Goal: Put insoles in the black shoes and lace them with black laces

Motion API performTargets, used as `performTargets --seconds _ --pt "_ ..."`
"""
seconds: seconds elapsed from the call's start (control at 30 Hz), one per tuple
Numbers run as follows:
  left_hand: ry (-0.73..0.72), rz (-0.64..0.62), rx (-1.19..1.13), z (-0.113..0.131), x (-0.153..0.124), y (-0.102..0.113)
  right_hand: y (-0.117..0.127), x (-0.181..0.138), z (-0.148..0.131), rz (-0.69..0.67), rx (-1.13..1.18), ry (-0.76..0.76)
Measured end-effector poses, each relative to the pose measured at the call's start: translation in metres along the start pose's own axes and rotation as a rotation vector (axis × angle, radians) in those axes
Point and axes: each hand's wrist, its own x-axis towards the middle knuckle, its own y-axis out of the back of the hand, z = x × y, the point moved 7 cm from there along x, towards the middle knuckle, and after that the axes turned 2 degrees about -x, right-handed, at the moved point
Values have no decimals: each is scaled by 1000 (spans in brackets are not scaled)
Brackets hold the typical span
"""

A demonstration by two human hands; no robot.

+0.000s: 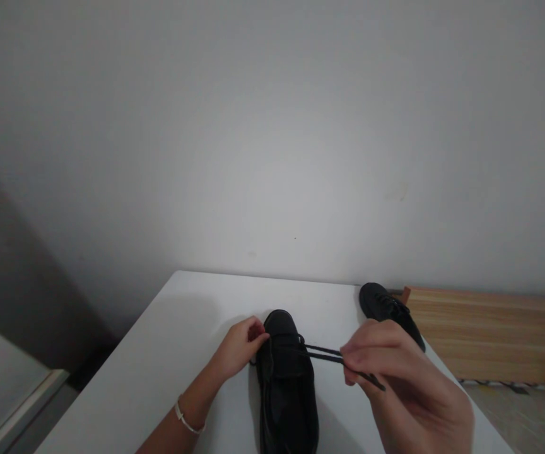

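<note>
A black lace-up shoe [286, 384] lies on the white table [168, 353], toe pointing away from me. My left hand [240, 345] rests closed against the shoe's left side near the eyelets, fingers curled onto its edge. My right hand [395, 372] is raised to the right of the shoe, fingers pinched on the black shoelace [323, 354], which runs taut from the eyelets to my fingertips. A thin bracelet [186, 419] circles my left wrist.
A second black shoe [390, 310] lies at the table's far right corner. A wooden board [490, 331] stands beyond the table on the right. A pale wall rises behind. A grey surface edge [12, 397] shows at lower left.
</note>
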Motion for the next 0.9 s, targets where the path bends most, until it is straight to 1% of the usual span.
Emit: performTargets --seconds 0.1,0.33,0.4,0.5,0.57,0.63,0.8,0.87,0.9 --pt "-2 -65 40 -1 3 -2 3 -1 -7 -32 -38 51" --pt "-45 -213 114 -3 1 0 -3 3 5 -125 -65 35" --pt "-60 -227 136 0 0 2 -5 3 7 -135 -63 32" --pt "-89 -159 161 10 1 7 -5 3 9 -143 -73 29" --pt "-113 -89 157 22 3 11 -2 2 11 -123 -94 23" --pt "-144 -43 130 39 3 14 3 1 11 -83 -116 19" --pt "-230 -2 11 82 1 16 14 -3 -4 71 -132 50" --pt "-245 -8 -32 89 0 14 22 -9 -7 147 -124 48" --pt "-247 -19 -48 90 -1 12 28 -12 -6 155 -121 42"
